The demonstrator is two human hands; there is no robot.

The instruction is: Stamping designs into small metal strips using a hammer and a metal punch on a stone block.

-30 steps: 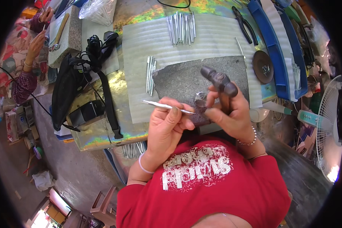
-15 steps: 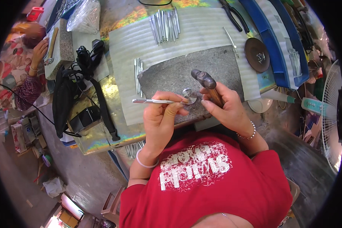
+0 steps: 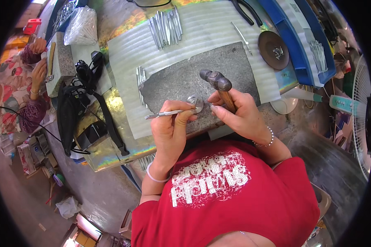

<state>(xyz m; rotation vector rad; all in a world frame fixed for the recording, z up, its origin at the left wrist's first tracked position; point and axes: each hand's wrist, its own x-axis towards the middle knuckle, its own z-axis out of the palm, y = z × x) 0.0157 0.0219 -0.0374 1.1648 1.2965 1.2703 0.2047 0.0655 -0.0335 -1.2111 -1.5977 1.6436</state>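
Pinched between the thumb and fingers of my left hand point(image 3: 169, 129) is a slim silver metal rod point(image 3: 164, 114) with a flat outer end. Its inner tip lies at a small round shiny metal block point(image 3: 197, 101) on the grey stone slab point(image 3: 210, 61). My right hand point(image 3: 245, 117) is closed around the wooden handle of a hammer point(image 3: 217, 80), its dark head raised above the slab. The right thumb and forefinger point toward the round block; whether they hold something small, I cannot make out.
Silver rods point(image 3: 165, 29) lie on white foam sheeting, beside pliers point(image 3: 247, 11) and a brown dish point(image 3: 273, 50) of small metal pieces. Blue trays point(image 3: 294, 53) line the right, near a fan point(image 3: 360, 117). At left are a black bag point(image 3: 70, 111) and a co-worker's hands point(image 3: 38, 61).
The view has shifted slightly, moving the bench leftward in the picture. My hands keep their holds close to the round block. The co-worker's second hand has come into sight.
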